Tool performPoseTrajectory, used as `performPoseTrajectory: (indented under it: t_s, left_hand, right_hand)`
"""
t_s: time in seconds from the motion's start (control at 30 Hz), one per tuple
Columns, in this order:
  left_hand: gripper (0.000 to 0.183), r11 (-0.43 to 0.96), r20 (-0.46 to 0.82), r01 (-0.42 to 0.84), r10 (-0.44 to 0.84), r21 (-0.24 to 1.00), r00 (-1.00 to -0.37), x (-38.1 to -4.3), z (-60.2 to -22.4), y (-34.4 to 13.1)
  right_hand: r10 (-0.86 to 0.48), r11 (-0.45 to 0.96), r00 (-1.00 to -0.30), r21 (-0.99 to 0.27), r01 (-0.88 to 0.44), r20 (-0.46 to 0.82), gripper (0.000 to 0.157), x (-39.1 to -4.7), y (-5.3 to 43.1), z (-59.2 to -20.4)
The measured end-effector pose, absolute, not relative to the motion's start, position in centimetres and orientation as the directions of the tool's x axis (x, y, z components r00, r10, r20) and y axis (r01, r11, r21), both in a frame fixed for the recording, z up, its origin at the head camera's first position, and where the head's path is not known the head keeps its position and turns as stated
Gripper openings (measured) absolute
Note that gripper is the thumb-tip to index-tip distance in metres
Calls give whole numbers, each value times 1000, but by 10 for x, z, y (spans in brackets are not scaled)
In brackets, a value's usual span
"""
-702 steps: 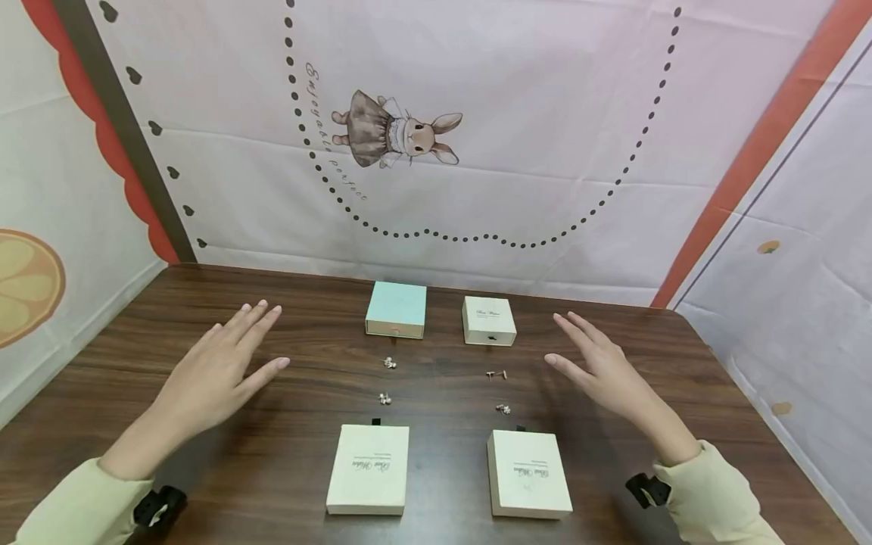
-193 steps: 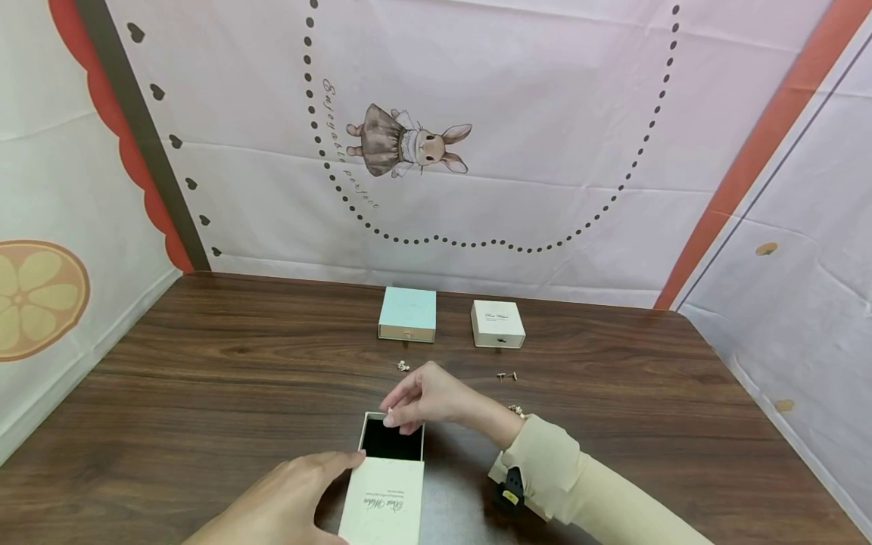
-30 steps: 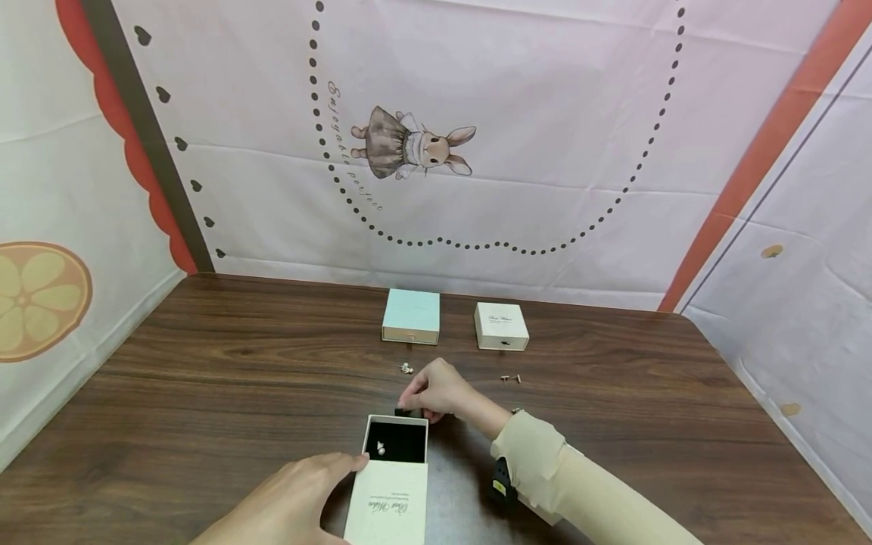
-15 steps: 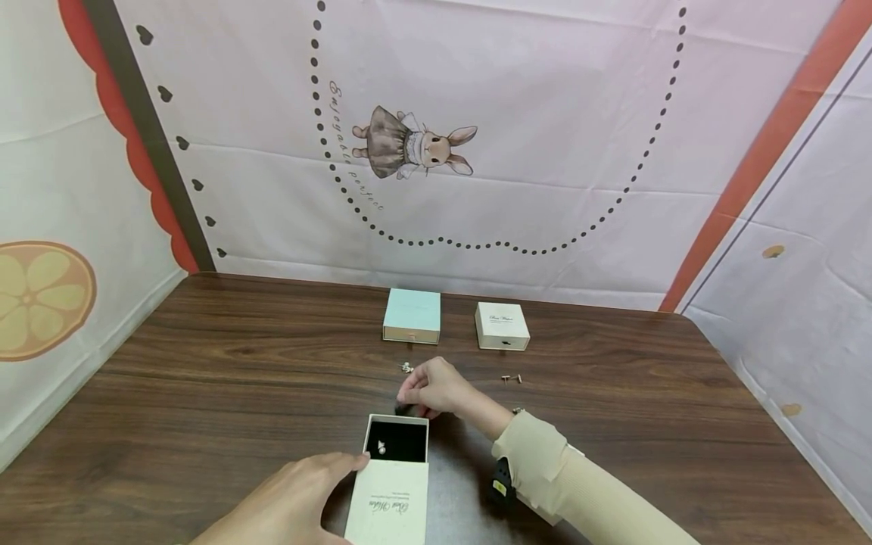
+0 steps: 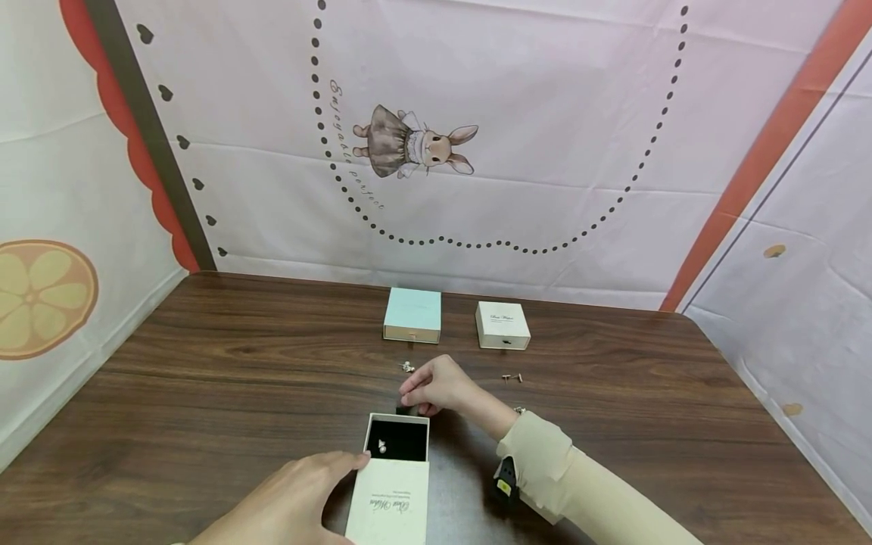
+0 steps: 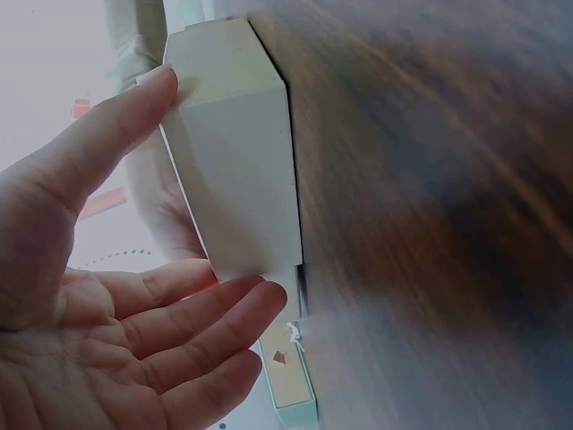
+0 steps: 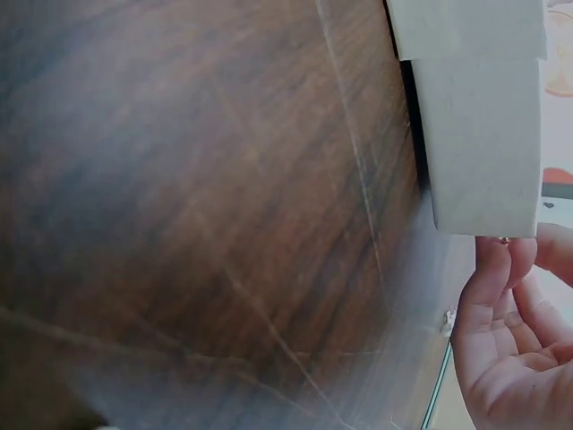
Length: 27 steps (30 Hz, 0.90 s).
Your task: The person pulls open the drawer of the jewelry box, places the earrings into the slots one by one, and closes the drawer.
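Note:
A cream sliding jewelry box (image 5: 388, 503) lies at the near edge of view, its drawer (image 5: 428, 439) pulled out on the far side. Small pearl earrings (image 5: 382, 446) lie on the drawer's black lining. My left hand (image 5: 289, 496) grips the sleeve of this box from the left; the left wrist view shows its thumb on the box and several fingers curled near it. At the drawer's far end, my right hand (image 5: 439, 386) pinches what looks like the black pull tab (image 5: 403, 409). Those fingertips partly hide it, and a tiny glint (image 7: 504, 239) shows between them.
At the back stand a teal box (image 5: 413, 309) and a small white box (image 5: 502, 323). An earring pair (image 5: 407, 367) lies beyond my right hand, and metal studs (image 5: 512, 378) lie to its right. My right forearm mostly covers another cream box (image 5: 541, 509).
Since the oldest frame, the near left box's drawer has been slid out and the earrings before it now lie inside. Over the last second, the right fingers shift slightly at the drawer's end.

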<state>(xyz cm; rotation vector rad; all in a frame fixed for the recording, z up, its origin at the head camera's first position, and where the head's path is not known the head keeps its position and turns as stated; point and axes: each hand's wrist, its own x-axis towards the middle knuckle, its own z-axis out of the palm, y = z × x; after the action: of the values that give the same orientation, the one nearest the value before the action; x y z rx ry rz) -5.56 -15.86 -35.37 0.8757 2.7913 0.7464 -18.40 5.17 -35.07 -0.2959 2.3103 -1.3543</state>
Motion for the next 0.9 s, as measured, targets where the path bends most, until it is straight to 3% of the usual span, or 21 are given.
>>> performPoseTrajectory:
  t_s: [0.3, 0.63, 0.9]
  left_hand:
    - [84, 717, 11, 491, 560, 494, -829, -55, -354, -159]
    - [85, 721, 1, 471, 546, 508, -838, -56, -353, -158]
    - [85, 717, 17, 489, 555, 496, -832, -55, -353, -158]
  right_hand:
    - [-440, 444, -870, -896, 3, -221, 16, -182, 57, -348]
    - [-480, 353, -848, -934, 47, -224, 22, -181, 59, -347]
    - [-490, 322, -846, -946, 48, -209, 15, -179, 60, -349]
